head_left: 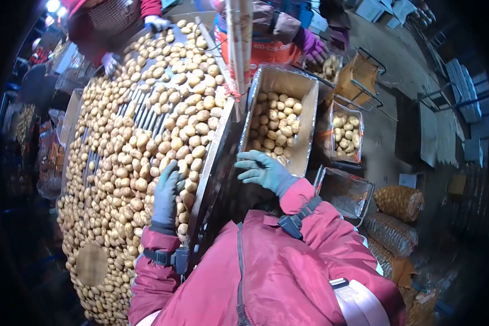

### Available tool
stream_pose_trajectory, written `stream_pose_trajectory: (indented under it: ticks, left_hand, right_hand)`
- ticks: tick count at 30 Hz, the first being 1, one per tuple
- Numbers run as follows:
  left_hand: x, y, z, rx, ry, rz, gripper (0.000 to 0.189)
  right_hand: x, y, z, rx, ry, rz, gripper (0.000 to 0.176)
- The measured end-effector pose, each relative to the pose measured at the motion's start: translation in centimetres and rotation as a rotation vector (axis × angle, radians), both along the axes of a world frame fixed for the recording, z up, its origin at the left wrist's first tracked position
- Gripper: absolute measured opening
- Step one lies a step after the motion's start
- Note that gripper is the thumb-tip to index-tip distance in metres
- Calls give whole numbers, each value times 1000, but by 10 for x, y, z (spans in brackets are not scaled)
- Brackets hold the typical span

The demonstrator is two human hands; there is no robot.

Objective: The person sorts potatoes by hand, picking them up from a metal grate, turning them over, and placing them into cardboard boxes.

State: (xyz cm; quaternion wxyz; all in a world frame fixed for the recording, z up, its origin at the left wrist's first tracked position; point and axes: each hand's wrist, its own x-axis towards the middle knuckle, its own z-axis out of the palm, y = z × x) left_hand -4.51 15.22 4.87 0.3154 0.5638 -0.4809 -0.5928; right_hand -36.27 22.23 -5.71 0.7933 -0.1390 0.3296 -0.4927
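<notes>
My left hand (166, 198), in a blue-grey glove, lies over potatoes (142, 187) near the right rim of the sorting table. Its fingers are stretched out and apart; I see no potato gripped in it. My right hand (263, 171), gloved in teal, hovers at the near-left corner of a lined cardboard box (307, 108). The fingers on this hand are spread with nothing between them. Inside the box, potatoes (280, 122) are piled at the bottom. Both palms face away from the camera.
A metal rail (209, 168) separates table and box. Across from me, co-workers' gloved hands (157, 23) reach the potatoes; a purple-gloved hand (311, 46) is near another box. At right are a smaller potato box (346, 133), a lined crate (345, 190) and filled sacks (399, 202).
</notes>
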Motion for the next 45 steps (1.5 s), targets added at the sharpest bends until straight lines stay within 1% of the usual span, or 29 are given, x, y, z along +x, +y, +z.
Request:
stream_pose_trajectory:
  ticks: [2, 6, 7, 8, 9, 10, 11, 13, 14, 15, 16, 17, 18, 19, 20, 22, 24, 26, 27, 28, 30, 31, 32, 35, 38, 41, 42, 44, 45]
  left_hand:
    - [45, 11, -6, 41, 73, 180, 44]
    - [132, 42, -6, -136, -104, 401, 48]
    - [160, 53, -12, -209, -223, 408, 48]
    - [191, 68, -18, -271, -358, 425, 49]
    - [215, 84, -17, -266, -526, 423, 50]
    - [242, 102, -17, -242, -701, 422, 50]
    - [274, 127, -31, -293, -903, 436, 50]
    - [332, 169, -52, -396, -1268, 432, 54]
    - [336, 183, -44, -325, -1270, 549, 57]
    - [362, 210, -57, -295, -1292, 598, 57]
    - [397, 237, -87, -249, -1483, 607, 59]
    - [413, 251, -101, -220, -1578, 615, 60]
    - [428, 264, -114, -187, -1672, 624, 61]
    - [419, 262, -106, -83, -1594, 675, 61]
    - [411, 255, -102, -37, -1363, 692, 63]
    - [374, 224, -65, 85, -920, 772, 65]
    - [359, 213, -116, -63, -980, 832, 65]
    - [328, 192, -90, -12, -1193, 870, 64]
    - [337, 198, -98, -9, -1177, 876, 64]
    - [347, 207, -104, -85, -1263, 678, 63]
    - [352, 209, -115, -172, -1323, 476, 62]
    - [346, 205, -105, -198, -1343, 441, 61]
    - [346, 198, -93, -216, -1371, 415, 60]
    - [358, 178, -82, -143, -1506, 384, 58]
    - [335, 162, -74, -103, -1323, 481, 58]
    - [326, 154, -85, -68, -1283, 548, 57]
    - [329, 151, -100, -52, -1245, 581, 57]
    - [321, 140, -106, -33, -1207, 602, 56]
    - [303, 129, -99, -166, -888, 741, 55]
  right_hand:
    - [35, -24, 10, -68, 62, 150, 50]
    - [105, -43, 1, -129, 181, 404, 50]
    - [123, -41, -1, -69, 148, 456, 51]
    - [139, -37, 15, 65, 25, 492, 50]
    - [155, -33, 33, 208, -86, 519, 50]
    - [170, -30, 31, 227, -6, 578, 48]
    - [181, -21, 11, 242, -23, 591, 45]
    - [203, -16, 43, 185, -10, 669, 46]
    - [215, -15, 47, 276, -5, 677, 47]
    - [225, -13, 36, 108, 116, 777, 46]
    - [238, -12, 29, -7, 162, 851, 46]
    - [252, -11, 23, -126, 207, 915, 45]
    - [265, -10, 31, -131, 183, 956, 48]
    - [285, -8, 43, -110, 127, 1006, 50]
    - [303, -6, 50, -115, 91, 1056, 53]
    - [344, -1, 53, -245, 126, 1172, 57]
    - [379, 11, 47, -502, 240, 1279, 60]
    - [408, 20, 55, -716, 364, 1354, 63]
    - [421, 24, 69, -817, 467, 1395, 64]
    - [432, 27, 80, -911, 558, 1418, 65]
    - [442, 29, 90, -1082, 692, 1390, 66]
    - [445, 28, 90, -1185, 764, 1350, 66]
    - [446, 24, 88, -1181, 700, 1369, 65]
    - [442, 19, 81, -1196, 685, 1364, 62]
    - [436, 9, 78, -1135, 673, 1397, 63]
    - [430, -4, 84, -995, 636, 1471, 65]
    - [425, 1, 60, -1160, 596, 1265, 66]
    - [417, -7, 53, -1297, 550, 1045, 68]
    - [408, -21, 74, -1125, 551, 1163, 69]
